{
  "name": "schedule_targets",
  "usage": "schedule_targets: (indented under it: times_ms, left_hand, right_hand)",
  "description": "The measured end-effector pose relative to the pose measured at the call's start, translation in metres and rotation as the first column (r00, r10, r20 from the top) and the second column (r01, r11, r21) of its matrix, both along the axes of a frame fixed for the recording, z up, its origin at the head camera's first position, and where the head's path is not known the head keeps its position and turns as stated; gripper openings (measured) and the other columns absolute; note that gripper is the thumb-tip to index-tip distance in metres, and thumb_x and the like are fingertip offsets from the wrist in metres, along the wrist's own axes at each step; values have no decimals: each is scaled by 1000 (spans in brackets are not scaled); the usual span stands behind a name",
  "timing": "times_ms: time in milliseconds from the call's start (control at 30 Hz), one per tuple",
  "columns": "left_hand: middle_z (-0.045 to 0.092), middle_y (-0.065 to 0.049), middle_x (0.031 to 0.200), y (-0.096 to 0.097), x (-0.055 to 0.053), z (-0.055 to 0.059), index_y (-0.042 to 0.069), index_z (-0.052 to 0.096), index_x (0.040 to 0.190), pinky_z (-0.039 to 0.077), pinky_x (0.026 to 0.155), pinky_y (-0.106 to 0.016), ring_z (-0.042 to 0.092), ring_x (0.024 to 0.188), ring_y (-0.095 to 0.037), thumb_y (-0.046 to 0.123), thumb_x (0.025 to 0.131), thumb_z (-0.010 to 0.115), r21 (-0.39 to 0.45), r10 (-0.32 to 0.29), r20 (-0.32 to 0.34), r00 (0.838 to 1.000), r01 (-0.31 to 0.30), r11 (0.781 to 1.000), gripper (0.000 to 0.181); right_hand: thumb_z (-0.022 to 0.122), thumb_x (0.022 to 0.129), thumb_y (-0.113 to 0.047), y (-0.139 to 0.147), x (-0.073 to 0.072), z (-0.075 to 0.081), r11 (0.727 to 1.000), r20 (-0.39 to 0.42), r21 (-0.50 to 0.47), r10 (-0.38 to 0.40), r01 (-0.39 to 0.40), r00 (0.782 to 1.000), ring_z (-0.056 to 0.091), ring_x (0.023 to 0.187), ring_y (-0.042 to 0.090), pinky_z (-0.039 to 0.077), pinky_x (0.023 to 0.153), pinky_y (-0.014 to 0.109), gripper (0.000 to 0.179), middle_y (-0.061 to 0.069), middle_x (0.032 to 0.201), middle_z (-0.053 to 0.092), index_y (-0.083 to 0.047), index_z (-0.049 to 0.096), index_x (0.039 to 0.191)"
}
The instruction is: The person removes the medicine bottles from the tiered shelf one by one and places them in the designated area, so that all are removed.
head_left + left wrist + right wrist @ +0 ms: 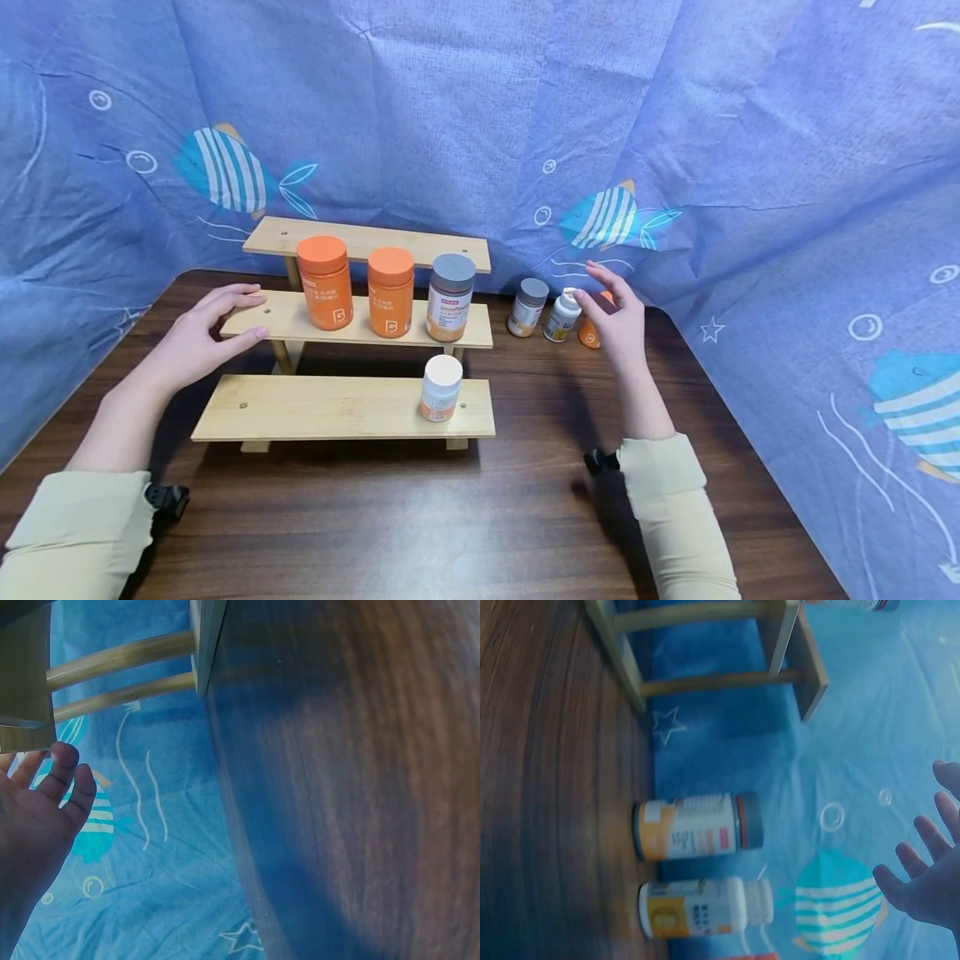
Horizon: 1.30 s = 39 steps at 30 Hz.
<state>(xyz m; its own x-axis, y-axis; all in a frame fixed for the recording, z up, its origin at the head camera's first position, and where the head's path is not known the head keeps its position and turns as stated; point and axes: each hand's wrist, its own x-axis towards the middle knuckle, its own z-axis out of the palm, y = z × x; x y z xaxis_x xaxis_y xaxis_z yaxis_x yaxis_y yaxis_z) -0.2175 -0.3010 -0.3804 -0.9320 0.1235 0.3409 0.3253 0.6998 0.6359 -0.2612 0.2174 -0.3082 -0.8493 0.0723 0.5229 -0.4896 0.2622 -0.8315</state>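
My left hand [191, 337] holds the left end of the middle board of a stepped wooden rack [345, 408], thumb at the front and fingers behind. The middle board bears two orange jars [327, 292] and a grey-lidded jar [450, 310]. A white-capped bottle [440, 393] stands upright on the lowest board, near its right end. My right hand [619, 329] hovers with fingers spread, holding nothing. Behind it on the table stand a smaller grey-lidded bottle [694, 827], a white bottle [697, 907] and an orange jar [589, 337], partly hidden by the hand.
The dark wooden table [360, 525] extends in front of the rack and to its right. A blue cloth with fish prints [465, 108] hangs behind and at both sides. The rack's top board [360, 240] rises at the back.
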Motion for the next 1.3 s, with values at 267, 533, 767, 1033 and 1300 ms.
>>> schedule_targets:
  times_ms: [267,533,767,1033,1300]
  left_hand:
    - [37,-6,146,1,1,1,15,53,134,23,78,2,30,135,-22,29,87,68,3,-3,-1,1000,3,1000,51]
    - [37,-6,146,1,0,0,15,53,133,22,78,2,30,135,-23,30,87,68,1,-1,-2,1000,1,1000,51]
    - [37,-7,146,0,0,0,15,53,134,22,78,2,29,136,-24,29,87,68,4,-5,-1,1000,5,1000,51]
    - [36,-7,146,1,0,1,14,53,134,22,79,2,28,137,-24,29,88,68,10,-10,1,1000,10,1000,51]
    - [36,-7,147,0,0,0,15,53,134,22,79,2,28,137,-24,29,87,68,10,-11,0,1000,11,1000,51]
  right_hand:
    - [67,84,0,-15,14,12,998,-36,17,54,-54,998,46,126,17,36,103,48,37,15,131,56,5,60,120]
    - [69,84,-5,-19,9,4,989,-89,-17,145,-147,985,46,127,15,35,104,46,38,6,132,57,-1,61,121]
    - [69,84,-2,-34,20,9,975,-108,-23,219,-222,970,45,128,18,36,103,46,37,7,130,58,0,61,120]
    - [65,84,7,-49,35,18,965,-115,22,264,-263,958,44,129,19,34,104,50,37,10,132,56,5,58,120]
    - [63,83,11,-68,49,24,957,-115,47,291,-287,950,45,129,20,34,103,54,39,16,131,55,12,53,121]
